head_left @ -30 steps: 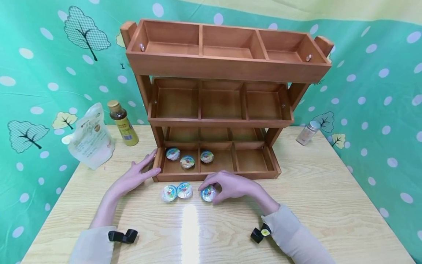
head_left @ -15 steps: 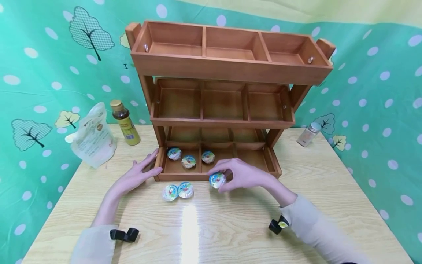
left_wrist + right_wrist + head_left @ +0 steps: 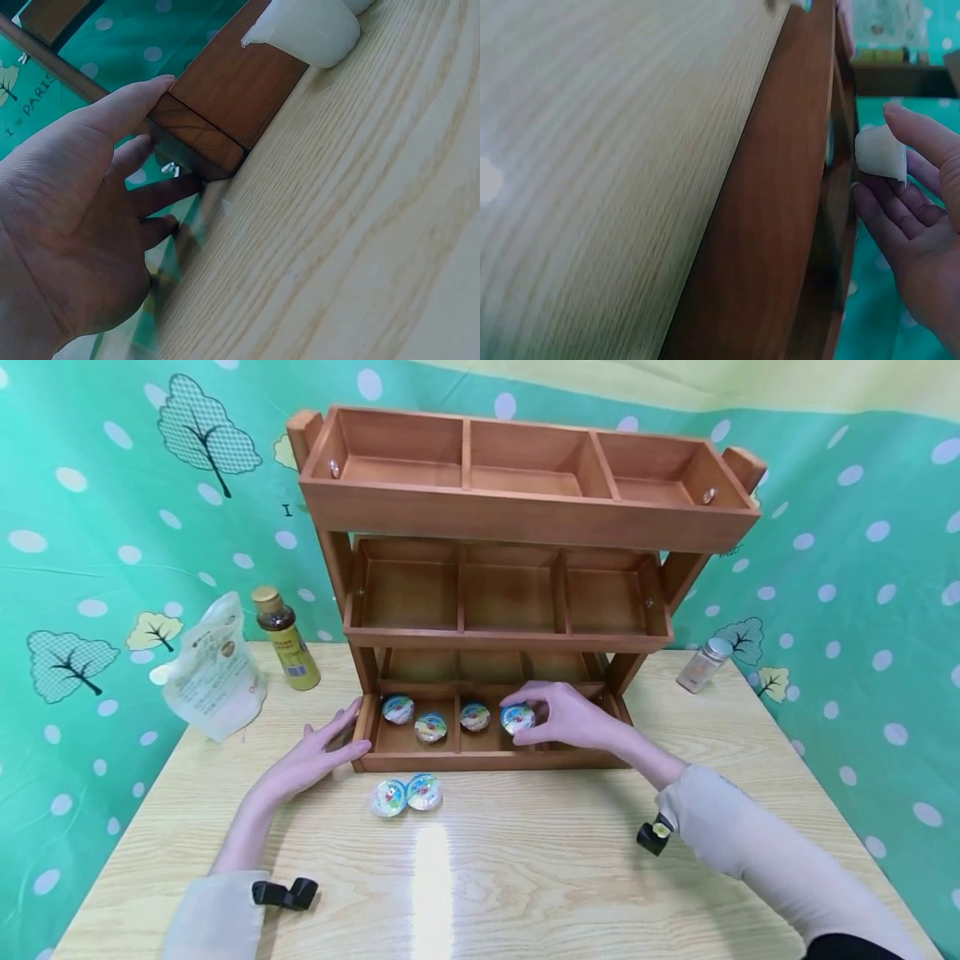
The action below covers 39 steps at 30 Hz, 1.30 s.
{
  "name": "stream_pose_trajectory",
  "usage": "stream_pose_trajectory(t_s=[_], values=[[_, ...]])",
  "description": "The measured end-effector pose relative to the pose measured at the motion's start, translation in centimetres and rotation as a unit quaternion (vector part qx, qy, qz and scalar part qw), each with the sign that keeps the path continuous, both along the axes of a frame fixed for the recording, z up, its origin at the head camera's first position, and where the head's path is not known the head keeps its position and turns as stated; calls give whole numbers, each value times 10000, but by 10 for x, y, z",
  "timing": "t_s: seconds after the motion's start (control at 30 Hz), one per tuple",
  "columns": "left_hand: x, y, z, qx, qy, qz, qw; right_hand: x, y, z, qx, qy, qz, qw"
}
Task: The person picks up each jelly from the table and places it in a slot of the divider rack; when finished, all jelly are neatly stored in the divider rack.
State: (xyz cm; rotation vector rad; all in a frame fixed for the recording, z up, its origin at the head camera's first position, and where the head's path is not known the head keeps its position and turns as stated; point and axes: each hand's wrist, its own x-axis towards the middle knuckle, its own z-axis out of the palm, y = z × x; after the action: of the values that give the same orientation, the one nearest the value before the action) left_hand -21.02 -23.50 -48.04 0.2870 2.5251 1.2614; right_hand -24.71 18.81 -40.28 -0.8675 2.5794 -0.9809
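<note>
My right hand (image 3: pixel 566 714) pinches a small jelly cup (image 3: pixel 517 719) with a printed lid, over the right part of the bottom tier's middle compartment. In the right wrist view, the cup's pale body (image 3: pixel 881 152) sits between thumb and fingers. My left hand (image 3: pixel 315 760) rests spread against the left end of the wooden rack (image 3: pixel 495 762); the left wrist view shows its thumb (image 3: pixel 142 101) at the corner. Another jelly cup (image 3: pixel 474 717) lies in that middle compartment. The left compartment holds two, a back cup (image 3: pixel 397 709) and a front cup (image 3: pixel 431 727).
Two more jelly cups, a left one (image 3: pixel 388 797) and a right one (image 3: pixel 424 792), lie side by side on the table (image 3: pixel 525 877) before the rack. A white pouch (image 3: pixel 217 677) and a sauce bottle (image 3: pixel 288 643) stand left; a small jar (image 3: pixel 703 666) stands right.
My right hand has lifted a jelly cup from the table and carried it up and rightward, over the rack's front board into the middle compartment. My left hand stays at the rack's left end.
</note>
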Motion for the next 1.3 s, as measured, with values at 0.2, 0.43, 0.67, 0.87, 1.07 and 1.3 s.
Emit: stream_pose_trajectory(t_s=[0.2,0.43,0.67,0.87,1.07,1.3], values=[[0,0,-1,-12,45,2,10000,-18,1,-10,50,-115,-422,9990],[1,0,-1,134,37,-40,9999,-28,-3,-20,501,307,-452,9973],[0,0,-2,85,59,-42,9999,-29,-9,-24,1051,1063,1,9888],[1,-1,-1,-15,89,-37,10000,-29,-11,-27,1308,1253,128,9834],[0,0,-1,9,80,-41,10000,-28,-11,-33,1412,1402,102,9800],[0,-1,-1,40,67,-32,10000,-27,-11,-34,1447,1472,58,9785]])
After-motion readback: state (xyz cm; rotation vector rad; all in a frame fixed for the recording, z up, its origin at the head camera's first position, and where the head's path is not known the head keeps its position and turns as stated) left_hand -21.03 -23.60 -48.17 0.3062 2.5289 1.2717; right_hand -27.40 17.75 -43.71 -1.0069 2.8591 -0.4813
